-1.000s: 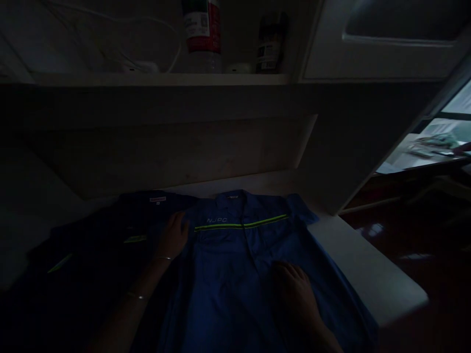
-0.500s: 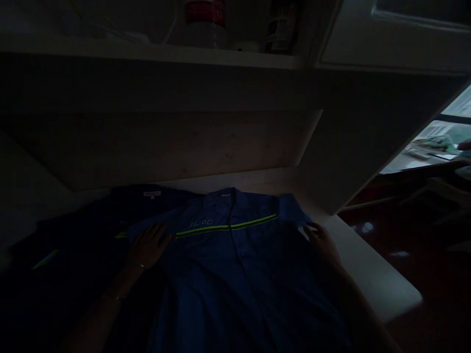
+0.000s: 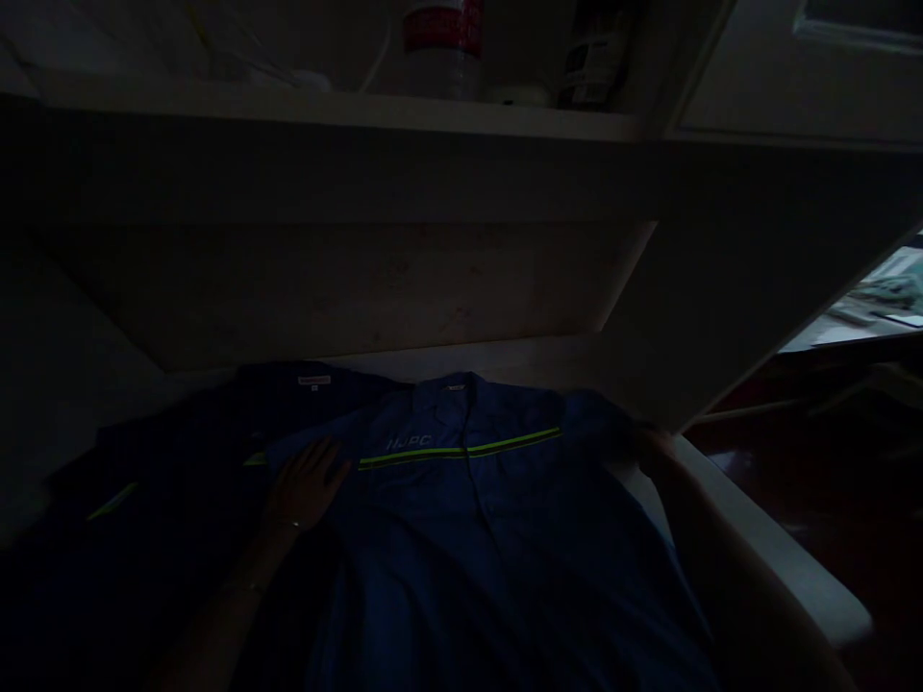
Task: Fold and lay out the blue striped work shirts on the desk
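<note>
A blue work shirt (image 3: 490, 538) with a yellow-green chest stripe lies face up on the white table (image 3: 764, 548). My left hand (image 3: 309, 485) rests flat on its left shoulder, fingers spread, a thin bracelet at the wrist. My right hand (image 3: 649, 448) reaches to the shirt's right sleeve at the table edge; it is dark and blurred, so its fingers are unclear. A second, darker shirt (image 3: 180, 461) with a white neck label lies partly under the blue one at the left.
A shelf (image 3: 324, 106) above the table holds a red-labelled bottle (image 3: 441, 48), a dark bottle (image 3: 595, 58) and white cables. A slanted white panel (image 3: 721, 308) stands at the right. Dark glossy floor lies beyond the table's right edge.
My right hand went from the shirt's lower front out to its right sleeve. My left hand slid slightly left on the shoulder. The view tilted down a little.
</note>
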Tool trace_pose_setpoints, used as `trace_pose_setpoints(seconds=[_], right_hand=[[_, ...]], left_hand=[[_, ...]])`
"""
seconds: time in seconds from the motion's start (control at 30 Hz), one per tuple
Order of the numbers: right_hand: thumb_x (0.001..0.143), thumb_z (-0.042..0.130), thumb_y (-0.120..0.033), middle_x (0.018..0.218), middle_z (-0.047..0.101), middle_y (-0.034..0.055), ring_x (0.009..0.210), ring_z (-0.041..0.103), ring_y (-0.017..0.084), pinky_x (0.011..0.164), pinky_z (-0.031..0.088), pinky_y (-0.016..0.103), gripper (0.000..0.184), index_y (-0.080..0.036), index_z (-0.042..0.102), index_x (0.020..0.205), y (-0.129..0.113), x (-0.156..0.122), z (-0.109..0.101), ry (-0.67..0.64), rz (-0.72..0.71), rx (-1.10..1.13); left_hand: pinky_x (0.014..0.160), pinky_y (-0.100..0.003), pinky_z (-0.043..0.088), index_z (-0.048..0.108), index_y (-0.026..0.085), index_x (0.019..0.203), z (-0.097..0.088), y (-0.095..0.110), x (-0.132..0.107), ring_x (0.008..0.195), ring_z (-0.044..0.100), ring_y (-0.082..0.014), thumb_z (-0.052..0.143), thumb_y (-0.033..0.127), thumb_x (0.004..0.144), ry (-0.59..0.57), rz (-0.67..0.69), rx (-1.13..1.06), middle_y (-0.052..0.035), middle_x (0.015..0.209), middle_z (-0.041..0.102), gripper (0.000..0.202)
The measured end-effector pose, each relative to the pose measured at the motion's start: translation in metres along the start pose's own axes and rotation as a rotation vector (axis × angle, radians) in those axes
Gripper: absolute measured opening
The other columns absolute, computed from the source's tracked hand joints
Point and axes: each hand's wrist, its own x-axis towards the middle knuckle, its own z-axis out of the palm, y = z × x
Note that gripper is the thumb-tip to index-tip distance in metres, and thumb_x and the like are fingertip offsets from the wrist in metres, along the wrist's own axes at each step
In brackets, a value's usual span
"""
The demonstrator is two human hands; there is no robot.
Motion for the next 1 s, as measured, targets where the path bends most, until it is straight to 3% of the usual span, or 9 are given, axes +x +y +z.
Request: trace_pose_setpoints(seconds=[0.1,0.2,0.3,0.4,0.47,0.57,0.7,0.9,1.0], right_hand=[[0.079,0.054,-0.031,0.087,0.069,0.0212,0.079,0.066,0.030,0.063,0.049,0.036,0.036,-0.004,0.070,0.098,0.007,0.000,-0.017,0.060,0.148,-0.094],[0.084,0.049,-0.031,0.119,0.061,0.0267,0.112,0.058,0.036,0.087,0.047,0.044,0.049,-0.004,0.062,0.122,-0.005,-0.002,-0.019,0.122,0.100,-0.153],[0.092,0.040,-0.041,0.142,0.049,0.0185,0.129,0.045,0.032,0.104,0.038,0.044,0.053,-0.015,0.053,0.137,-0.037,-0.006,-0.001,0.107,-0.221,-0.215],[0.097,0.029,-0.040,0.151,0.040,0.0139,0.135,0.039,0.029,0.111,0.032,0.045,0.054,-0.018,0.046,0.143,-0.064,-0.015,0.029,-0.039,-0.585,-0.355],[0.098,0.026,-0.035,0.156,0.035,0.0119,0.140,0.033,0.028,0.114,0.027,0.049,0.053,-0.019,0.041,0.147,-0.066,-0.021,0.048,-0.164,-0.649,-0.470],[0.098,0.024,-0.033,0.158,0.031,0.0096,0.144,0.026,0.030,0.113,0.021,0.061,0.053,-0.022,0.039,0.148,-0.049,-0.024,0.067,-0.290,-0.555,-0.597],[0.097,0.023,-0.035,0.158,0.031,0.0095,0.146,0.022,0.031,0.112,0.015,0.067,0.053,-0.024,0.043,0.145,-0.031,-0.020,0.068,-0.299,-0.440,-0.594],[0.093,0.027,-0.048,0.149,0.041,0.0179,0.131,0.044,0.037,0.101,0.039,0.057,0.061,-0.018,0.042,0.144,-0.047,-0.026,0.026,-0.063,-0.153,-0.400],[0.089,0.032,-0.057,0.143,0.045,0.0240,0.127,0.048,0.041,0.096,0.043,0.055,0.069,-0.015,0.046,0.142,-0.025,-0.042,-0.001,-0.028,0.000,-0.362]], left_hand=[[0.116,-0.048,0.028,0.050,0.019,0.141,0.001,0.001,-0.001,0.140,0.039,-0.0284,0.035,0.050,0.094,0.020,0.000,-0.024,-0.0099,0.151,0.046,0.058],[0.115,-0.048,0.029,0.051,0.020,0.140,0.003,0.001,-0.002,0.138,0.041,-0.0287,0.033,0.052,0.094,0.040,-0.018,-0.041,-0.0100,0.151,0.046,0.058],[0.115,-0.048,0.028,0.050,0.019,0.141,0.001,0.001,0.002,0.138,0.042,-0.0280,0.027,0.049,0.097,0.069,-0.029,-0.025,-0.0099,0.152,0.043,0.058],[0.115,-0.051,0.026,0.047,0.017,0.143,-0.003,0.002,0.007,0.140,0.039,-0.0292,0.022,0.042,0.098,0.126,-0.039,0.013,-0.0115,0.155,0.039,0.057],[0.114,-0.054,0.027,0.048,0.017,0.142,-0.004,0.002,0.010,0.141,0.037,-0.0319,0.026,0.039,0.097,0.113,-0.050,0.036,-0.0125,0.154,0.040,0.055],[0.113,-0.056,0.028,0.058,0.023,0.133,0.000,-0.001,0.008,0.141,0.037,-0.0325,0.034,0.033,0.093,0.029,-0.030,0.012,-0.0088,0.149,0.048,0.048],[0.115,-0.055,0.026,0.061,0.025,0.129,0.003,0.000,0.005,0.140,0.039,-0.0309,0.036,0.034,0.092,0.038,-0.045,-0.012,-0.0076,0.148,0.050,0.046],[0.110,-0.046,0.035,0.065,0.010,0.118,-0.007,-0.021,-0.003,0.131,0.048,-0.0318,0.031,0.037,0.093,0.156,-0.183,-0.059,-0.0192,0.133,0.060,0.050],[0.103,-0.046,0.042,0.062,0.007,0.118,-0.012,-0.045,-0.019,0.119,0.056,-0.0340,0.032,0.046,0.091,0.220,-0.377,-0.108,-0.0212,0.125,0.063,0.056]])
